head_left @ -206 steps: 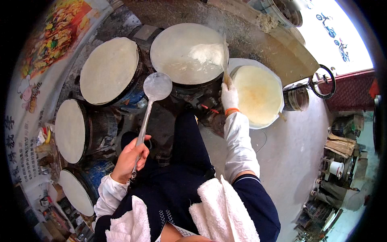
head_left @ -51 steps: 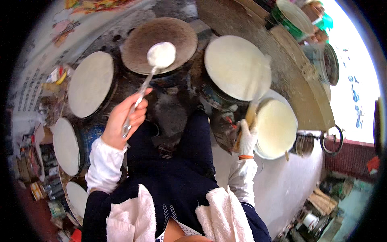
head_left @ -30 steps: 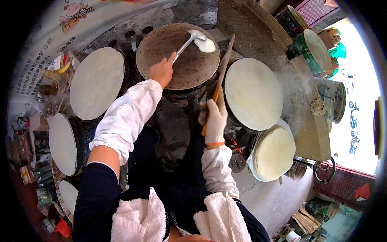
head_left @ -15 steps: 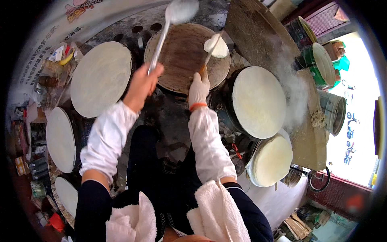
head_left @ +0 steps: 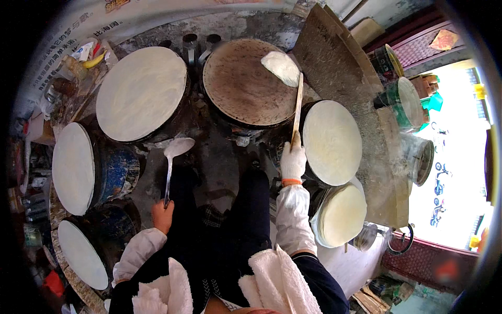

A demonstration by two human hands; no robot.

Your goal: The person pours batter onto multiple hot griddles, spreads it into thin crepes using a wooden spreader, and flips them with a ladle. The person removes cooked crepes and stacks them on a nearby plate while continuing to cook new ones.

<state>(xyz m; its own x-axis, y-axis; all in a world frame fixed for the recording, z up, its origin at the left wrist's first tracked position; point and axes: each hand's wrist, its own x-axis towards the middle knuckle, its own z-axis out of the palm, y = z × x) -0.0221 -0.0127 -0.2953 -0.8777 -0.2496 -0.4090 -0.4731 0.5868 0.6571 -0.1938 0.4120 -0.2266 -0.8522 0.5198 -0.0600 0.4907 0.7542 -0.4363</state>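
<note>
My left hand, bare, is closed round the handle of a long ladle. The ladle's bowl, coated in white batter, hangs over the gap between my knees and the left griddle. In my right hand, which wears a white knit glove, is a flat wooden stick like a batter spreader. Its far end meets the edge of a thick white pool of batter. That pool lies at the right side of a dark round griddle straight ahead. The griddle's surface is otherwise brown and bare.
Pale rounds cover other griddles: a large one and two more at left, one at right. Beside my right forearm lies a stack of flatbreads. A tall brown board stands behind the right griddles. Metal drums stand beyond.
The ladle has swung down and back from above the griddle toward my left knee. My right hand has shifted right and nearer; the batter pool looks longer, at the griddle's right edge.
</note>
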